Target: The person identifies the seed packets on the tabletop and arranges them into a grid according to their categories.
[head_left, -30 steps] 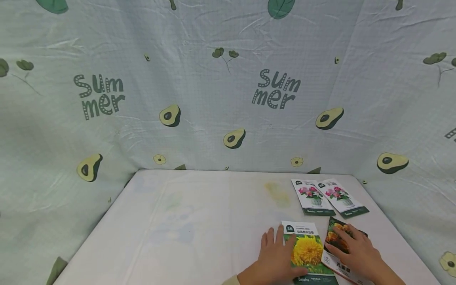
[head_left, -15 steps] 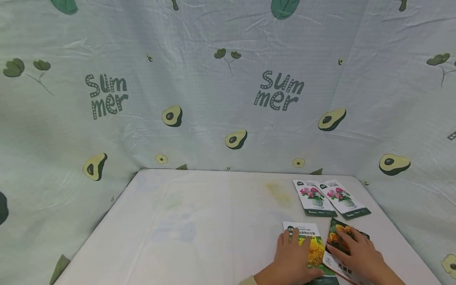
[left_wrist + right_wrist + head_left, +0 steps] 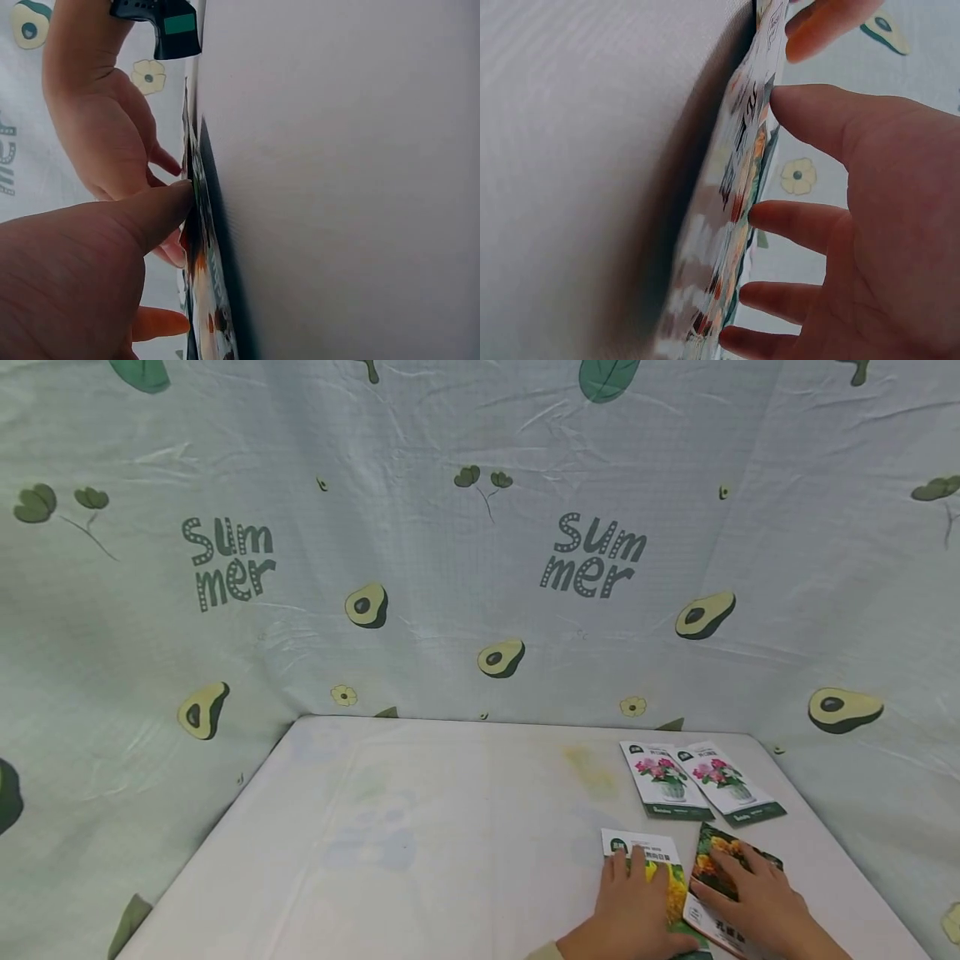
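Note:
My left hand (image 3: pixel 633 906) rests over a seed packet with a yellow flower picture (image 3: pixel 677 893), covering much of it. Close beside it, my right hand (image 3: pixel 761 897) lies on a packet with orange flowers on a dark ground (image 3: pixel 705 847). In the right wrist view, the right thumb and fingers (image 3: pixel 799 225) are spread, tips touching the upper face of a packet stack (image 3: pixel 735 195). From the left wrist, the left thumb (image 3: pixel 161 210) presses on a packet edge (image 3: pixel 199 262), the right hand (image 3: pixel 105 139) just beyond. How many packets lie under each hand is hidden.
Two packets with pink flowers, one on the left (image 3: pixel 663 777) and one on the right (image 3: pixel 731 785), lie side by side farther back. They lie on a white table (image 3: pixel 420 860). A printed curtain (image 3: pixel 420 560) stands behind and at both sides.
My left hand has slid right, farther onto the yellow-flower packet, covering more of its picture. The right hand stays on the orange-flower packet. The head view has shifted slightly.

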